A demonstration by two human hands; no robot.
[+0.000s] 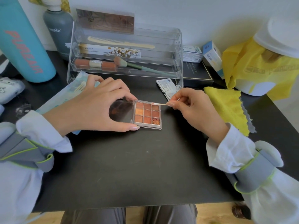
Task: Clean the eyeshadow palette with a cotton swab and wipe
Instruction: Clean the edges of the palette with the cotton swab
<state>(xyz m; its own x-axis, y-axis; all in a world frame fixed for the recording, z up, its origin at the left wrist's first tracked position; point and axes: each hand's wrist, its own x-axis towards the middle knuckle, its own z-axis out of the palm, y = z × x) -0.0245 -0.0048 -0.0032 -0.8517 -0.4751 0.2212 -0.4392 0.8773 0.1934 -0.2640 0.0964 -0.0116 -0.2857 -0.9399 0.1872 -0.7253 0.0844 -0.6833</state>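
Right hand [192, 109] pinches swab [159, 103], apparently touching palette [147, 114].

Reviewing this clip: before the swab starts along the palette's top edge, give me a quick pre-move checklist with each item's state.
1. Eyeshadow palette open, lid folded flat: ok.
2. Left hand steadies the palette, thumb and fingers at the hinge: ok.
3. Right hand pinches the cotton swab: ok.
4. Swab tip at the top edge by the upper pans: ok; actual contact: cannot tell.
5. Swab tip clean: not ok, looks pink-tinged.
6. Wipe within reach: ok, a sachet lies behind the palette; whether it is opened: cannot tell.
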